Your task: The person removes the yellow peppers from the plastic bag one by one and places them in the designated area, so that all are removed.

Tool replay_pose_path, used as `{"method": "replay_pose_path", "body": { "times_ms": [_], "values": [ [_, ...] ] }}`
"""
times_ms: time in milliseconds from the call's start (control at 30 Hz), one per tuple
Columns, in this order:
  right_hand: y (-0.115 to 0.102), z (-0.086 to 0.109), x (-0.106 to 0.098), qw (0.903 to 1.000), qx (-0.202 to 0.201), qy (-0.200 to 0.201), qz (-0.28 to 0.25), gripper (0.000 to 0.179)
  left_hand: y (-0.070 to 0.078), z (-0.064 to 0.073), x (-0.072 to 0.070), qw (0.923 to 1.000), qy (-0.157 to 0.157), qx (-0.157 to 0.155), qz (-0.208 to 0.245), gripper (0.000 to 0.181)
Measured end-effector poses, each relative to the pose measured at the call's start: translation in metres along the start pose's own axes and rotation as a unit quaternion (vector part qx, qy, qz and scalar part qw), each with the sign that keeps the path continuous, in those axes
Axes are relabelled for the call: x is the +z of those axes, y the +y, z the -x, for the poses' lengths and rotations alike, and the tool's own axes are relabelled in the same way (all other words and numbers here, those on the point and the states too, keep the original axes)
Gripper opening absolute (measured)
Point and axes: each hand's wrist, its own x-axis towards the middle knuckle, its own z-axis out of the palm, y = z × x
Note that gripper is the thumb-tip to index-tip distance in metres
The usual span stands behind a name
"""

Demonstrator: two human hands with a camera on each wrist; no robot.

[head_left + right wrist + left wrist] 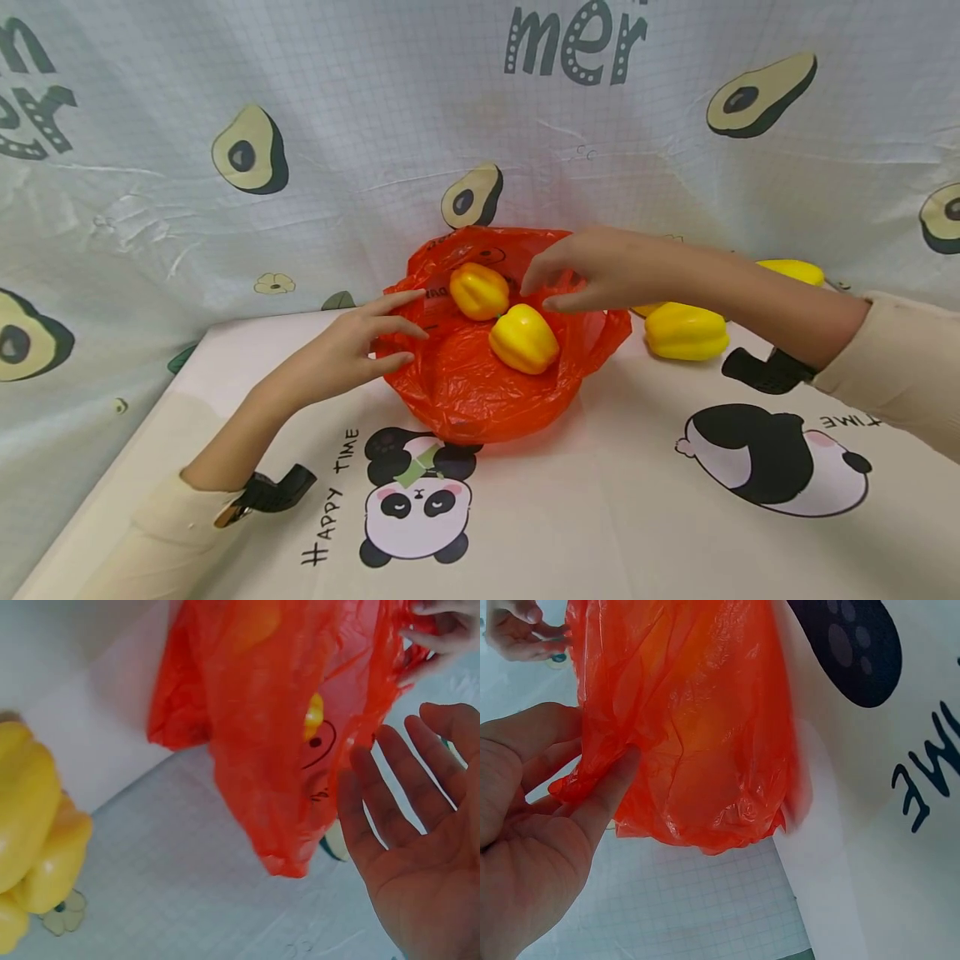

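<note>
A red plastic bag stands with its mouth spread wide. Two yellow bell peppers lie inside it, touching each other. My left hand pinches the bag's left rim; in the left wrist view the thumb presses the film from one side, with fingers on the other. Over the bag's right side hovers my right hand, holding nothing. In the right wrist view its fingers are loosely extended beside the red film.
More yellow bell peppers sit to the right of the bag, some partly hidden behind my right forearm. The table's pale cloth carries panda prints. Behind it hangs a whitish curtain printed with avocados.
</note>
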Motion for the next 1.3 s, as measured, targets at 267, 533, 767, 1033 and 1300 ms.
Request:
{"method": "replay_pose_path", "body": {
  "times_ms": [267,533,767,1033,1300],
  "values": [
    [-0.011,-0.025,-0.004,0.9983,-0.021,-0.045,0.030,0.025,0.001,0.000,-0.001,1.0000,-0.005,-0.003,0.000,0.027],
    [-0.013,-0.060,-0.004,0.9948,-0.004,-0.098,0.028,0.029,-0.001,0.001,0.000,1.0000,-0.005,0.005,-0.006,0.027],
    [-0.014,-0.094,-0.005,0.9930,0.024,-0.111,0.032,0.035,-0.002,0.002,-0.001,0.9999,-0.006,0.005,-0.008,0.027],
    [-0.005,-0.119,0.003,0.9901,0.054,-0.122,0.045,0.042,-0.001,0.005,-0.004,0.9999,0.003,0.012,-0.005,0.026],
    [0.010,-0.138,0.018,0.9899,0.081,-0.115,0.019,0.047,-0.002,0.005,-0.005,0.9998,0.006,0.016,-0.006,0.025]
  ]
}}
